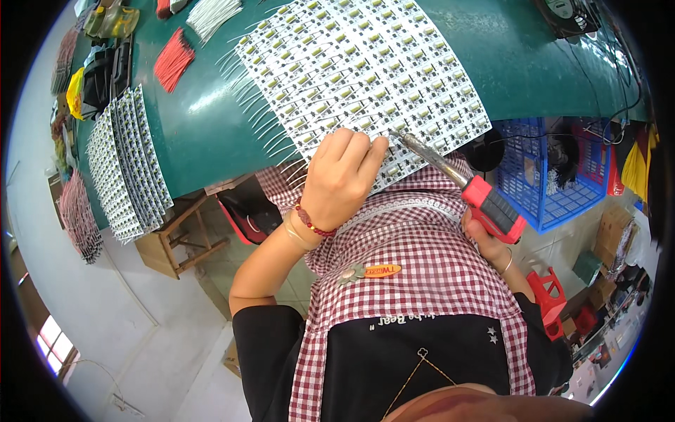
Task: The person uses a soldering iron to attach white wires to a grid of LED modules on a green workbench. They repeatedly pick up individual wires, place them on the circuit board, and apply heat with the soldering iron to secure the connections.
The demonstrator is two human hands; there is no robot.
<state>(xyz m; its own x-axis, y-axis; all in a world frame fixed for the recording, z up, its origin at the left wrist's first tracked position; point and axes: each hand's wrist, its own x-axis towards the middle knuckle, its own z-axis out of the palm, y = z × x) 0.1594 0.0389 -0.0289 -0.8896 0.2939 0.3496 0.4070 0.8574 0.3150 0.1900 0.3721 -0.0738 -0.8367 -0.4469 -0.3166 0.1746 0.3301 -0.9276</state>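
Note:
A large white panel of small circuit boards (429,77) lies at the near edge of the green table, partly overhanging it. Rows of thin white wires (266,126) run across its left part and stick out past that side. My left hand (344,169) bends over the panel's near edge with its fingers closed; their tips, and whatever they pinch, are hidden. In my right hand (481,238) is a soldering iron (496,209) with a red and black handle. Its metal tip points up and left, meeting the panel just right of my left fingers.
Bundles of red wires (174,60) and white wires (213,17) lie on the green table (204,126). Stacked circuit panels (130,165) overhang its left edge. A small black fan-like device (568,15) stands far right. Below are a blue crate (541,176), a wooden stool (179,239) and a red stool (548,299).

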